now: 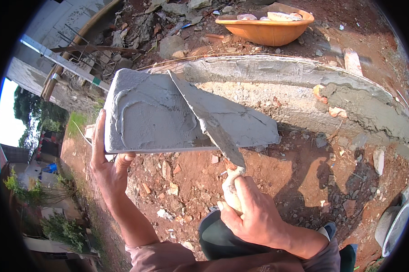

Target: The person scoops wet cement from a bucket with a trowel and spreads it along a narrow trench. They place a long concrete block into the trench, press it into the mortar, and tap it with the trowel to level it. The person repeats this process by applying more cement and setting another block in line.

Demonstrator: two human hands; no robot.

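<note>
My right hand is wrapped round the pale, worn handle of a trowel. Its mortar-smeared blade stands tilted on edge across a grey block coated with wet mortar. Ridges and a curved smear mark the coating on the block's left part. My left hand grips the block's near left corner, fingers along the left side and thumb at the near edge. The block's underside is hidden. To the right of the blade, a tapering mortar-covered surface shows; where it joins the block is hidden behind the trowel.
A low curved wall runs behind the block to the right, with rough mortar on it. An orange basin stands beyond. Rubble lies at the back, a bucket at the right. Stones litter the reddish soil.
</note>
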